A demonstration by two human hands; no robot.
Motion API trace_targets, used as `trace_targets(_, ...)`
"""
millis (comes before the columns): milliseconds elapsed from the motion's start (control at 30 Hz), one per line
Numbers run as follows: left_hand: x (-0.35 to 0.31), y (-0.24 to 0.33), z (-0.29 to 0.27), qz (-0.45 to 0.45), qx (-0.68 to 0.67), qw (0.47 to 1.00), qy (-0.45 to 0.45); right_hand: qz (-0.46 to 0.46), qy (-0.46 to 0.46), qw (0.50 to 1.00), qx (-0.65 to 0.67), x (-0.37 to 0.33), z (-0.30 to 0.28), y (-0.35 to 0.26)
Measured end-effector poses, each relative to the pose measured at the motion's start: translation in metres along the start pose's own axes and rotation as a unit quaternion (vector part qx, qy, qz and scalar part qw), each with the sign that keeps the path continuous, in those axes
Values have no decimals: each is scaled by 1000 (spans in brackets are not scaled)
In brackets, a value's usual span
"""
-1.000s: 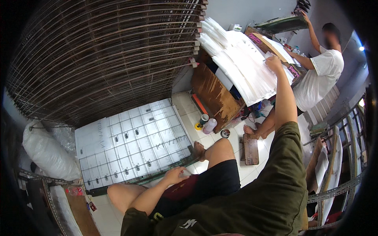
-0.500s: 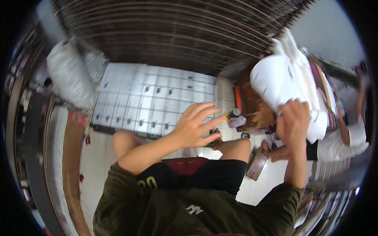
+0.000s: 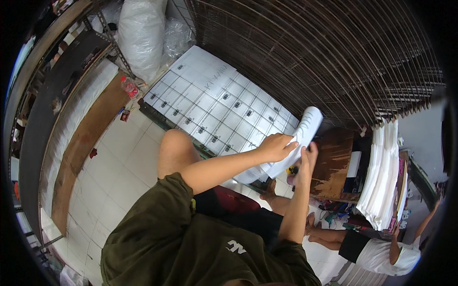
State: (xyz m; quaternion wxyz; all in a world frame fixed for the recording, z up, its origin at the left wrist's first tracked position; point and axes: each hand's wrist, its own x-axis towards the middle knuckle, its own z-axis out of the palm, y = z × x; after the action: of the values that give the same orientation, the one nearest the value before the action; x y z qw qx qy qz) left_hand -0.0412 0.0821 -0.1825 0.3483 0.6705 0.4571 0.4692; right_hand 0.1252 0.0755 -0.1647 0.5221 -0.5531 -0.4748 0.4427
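A curled white paper sheet [image 3: 307, 125] with dark marks hangs over the right end of a low stack of printed sheets [image 3: 210, 107]. My left hand [image 3: 276, 148] grips its left side, with the thumb toward the paper. On its right edge, my right hand [image 3: 307, 159] pinches it, thumb on the near face and some fingers hidden behind. The sheet's lower end bends down beside the stack. The stack's top is printed with a grid of lines and small dark labels, with handwriting at its far side.
Behind the stack stands a dark wire rack [image 3: 305, 62]. More white sheets [image 3: 379, 176] hang at the right, near a worn brown cabinet [image 3: 334, 164]. A co-worker in a white shirt [image 3: 381, 257] is at lower right. A red-labelled bottle [image 3: 129, 87] and plastic-wrapped bundle [image 3: 140, 38] stand left.
My left hand was open and free over the stack; my right hand was at the white sheets on the right. Now both hold a sheet above the stack's right end. The view has turned.
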Motion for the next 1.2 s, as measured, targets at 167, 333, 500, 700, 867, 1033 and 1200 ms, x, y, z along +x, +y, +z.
trace_targets(167,-20,-27,-14,-115,-26,992,56,132,-123,960,213,13,24,26)
trace_targets(333,-50,-32,-35,-125,-26,938,323,-5,-249,953,-173,40,64,-5)
trace_targets(500,-52,49,-67,279,-171,928,178,-187,-480,759,-397,41,153,-47)
trace_targets(700,-45,21,-50,475,-78,852,206,-257,-577,699,-335,64,260,-38)
trace_targets(867,-28,-12,-88,436,-64,864,243,-79,-414,870,-256,128,280,1)
trace_targets(1033,-5,-33,-94,380,-72,887,253,62,-247,967,29,178,270,177)
trace_targets(1200,18,-43,-107,312,-93,886,330,119,-99,982,106,192,308,308)
